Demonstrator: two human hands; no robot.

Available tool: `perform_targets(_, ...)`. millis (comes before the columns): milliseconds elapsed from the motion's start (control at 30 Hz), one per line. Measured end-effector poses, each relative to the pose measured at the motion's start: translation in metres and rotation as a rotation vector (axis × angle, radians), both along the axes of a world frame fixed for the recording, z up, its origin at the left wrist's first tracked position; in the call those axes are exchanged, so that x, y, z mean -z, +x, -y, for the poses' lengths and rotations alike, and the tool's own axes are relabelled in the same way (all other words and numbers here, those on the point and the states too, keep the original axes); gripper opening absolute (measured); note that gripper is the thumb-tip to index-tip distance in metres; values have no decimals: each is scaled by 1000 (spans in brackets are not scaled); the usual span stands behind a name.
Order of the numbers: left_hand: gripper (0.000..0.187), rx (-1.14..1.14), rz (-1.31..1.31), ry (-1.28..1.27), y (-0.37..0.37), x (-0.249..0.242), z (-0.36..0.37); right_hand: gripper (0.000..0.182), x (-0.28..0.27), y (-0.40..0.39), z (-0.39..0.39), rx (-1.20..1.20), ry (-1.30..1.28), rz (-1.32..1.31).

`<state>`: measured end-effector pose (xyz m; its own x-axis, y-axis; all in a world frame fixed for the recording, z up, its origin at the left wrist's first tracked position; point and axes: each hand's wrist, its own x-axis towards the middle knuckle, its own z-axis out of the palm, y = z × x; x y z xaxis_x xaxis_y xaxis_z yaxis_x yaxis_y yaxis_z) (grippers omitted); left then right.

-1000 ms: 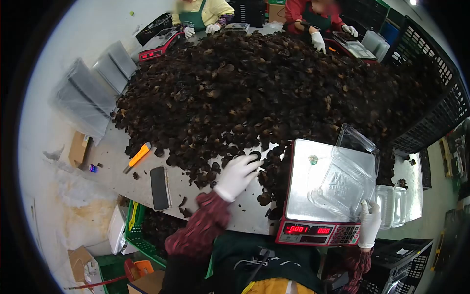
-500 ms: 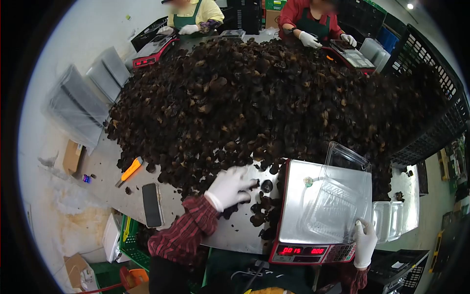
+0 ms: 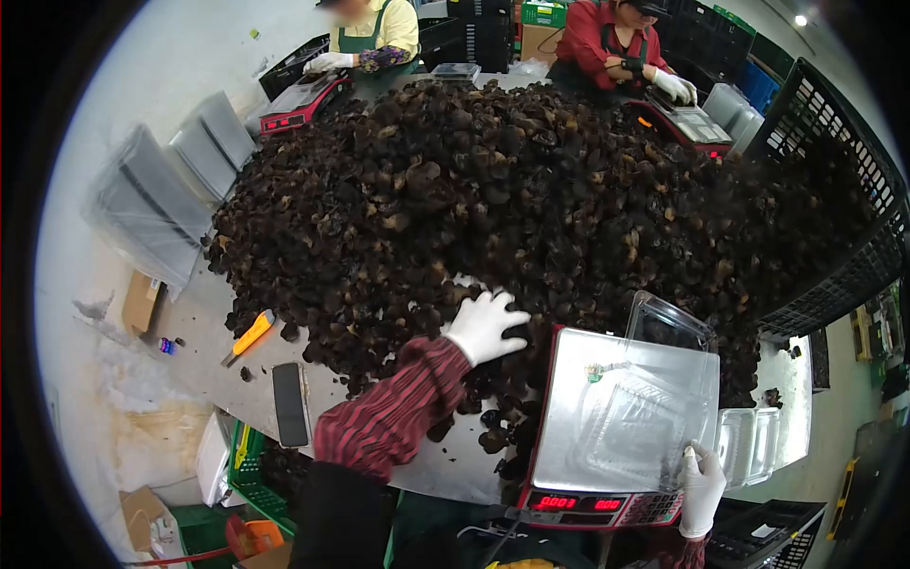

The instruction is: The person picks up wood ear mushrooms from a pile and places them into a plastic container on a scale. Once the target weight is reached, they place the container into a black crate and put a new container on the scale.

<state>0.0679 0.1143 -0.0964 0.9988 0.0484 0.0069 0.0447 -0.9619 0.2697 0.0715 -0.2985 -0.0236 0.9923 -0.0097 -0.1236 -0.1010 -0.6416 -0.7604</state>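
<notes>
Dark brown, curled pieces, like dried fungus, form a big heap (image 3: 493, 190) across the metal table. My left hand (image 3: 485, 328), white-gloved, lies at the heap's near edge with its fingers spread over the pieces. On the right, a red scale (image 3: 569, 417) with a metal plate shows lit red digits. A clear plastic container (image 3: 645, 408) rests on that plate with its lid raised at the back. My right hand (image 3: 701, 488), gloved too, is closed on the container's near right corner.
Left of my sleeve lie a phone (image 3: 291, 405) and an orange cutter (image 3: 252, 334). A black crate (image 3: 834, 275) leans at the right, above stacked clear containers (image 3: 749, 441). Across the table two co-workers stand at red scales (image 3: 301, 104).
My left hand has moved up and right onto the heap's edge. The scale's reading has dropped. At the far right, the co-worker's hands have come together over their scale.
</notes>
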Motion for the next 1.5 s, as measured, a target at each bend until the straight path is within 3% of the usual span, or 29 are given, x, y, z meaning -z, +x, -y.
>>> perform_targets(100,41,14,104,-181,-39,2,-21,25,-1,1,1,4,-1,3)
perform_targets(300,47,-270,40,242,-58,-16,-75,23,0,-1,0,-32,1,28)
perform_targets(367,50,-309,137,297,-55,-16,-76,23,-4,-3,-3,-34,-44,45)
perform_targets(500,54,-180,36,102,-67,5,-26,23,-2,-6,-5,-38,-30,70)
perform_targets(600,54,-115,-15,204,-99,11,-7,23,2,-7,1,-26,34,31)
perform_targets(733,48,-183,-68,291,-131,9,-38,22,-6,-14,-4,-39,23,50)
perform_targets(833,36,-228,-105,242,-135,-23,-34,21,2,-15,3,-91,-15,133)
perform_targets(933,24,-142,348,39,-116,-18,-20,21,9,-17,8,-105,-8,209)
perform_targets(1000,16,-87,544,-42,-85,-6,-10,20,-1,-20,1,-28,35,108)
perform_targets(1067,18,-127,502,-51,-51,13,-3,19,5,-19,5,-54,33,168)
perform_targets(1133,26,-172,250,-40,-27,24,5,19,2,-21,5,-81,29,229)
perform_targets(1233,28,-217,72,-39,-10,33,12,21,-8,-26,-1,-2,116,124)
perform_targets(1433,18,-107,390,72,-33,23,2,23,-2,-24,5,48,123,103)
perform_targets(1500,15,-202,522,-201,-44,20,-4,23,0,-21,6,60,100,106)
